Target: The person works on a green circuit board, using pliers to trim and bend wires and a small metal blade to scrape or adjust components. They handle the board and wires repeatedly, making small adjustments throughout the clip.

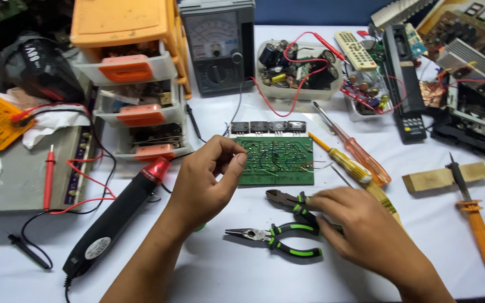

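Observation:
A green circuit board (279,163) with a row of black transistors along its far edge lies at the middle of the white table. My left hand (203,182) is curled at the board's left edge, thumb and forefinger pinched close together; whether something small sits between them is unclear. My right hand (360,227) lies over the green-and-black handles of the side cutters (285,198), whose jaws point left. Needle-nose pliers (270,238) with matching handles lie just in front, untouched.
A black heat tool with a red tip (116,219) lies left of my forearm. Two screwdrivers (355,154) lie right of the board; a wooden block (444,177) and an orange soldering iron (475,221) lie further right. Behind are orange drawers (130,73), an analog meter (217,45) and a parts tub (296,70).

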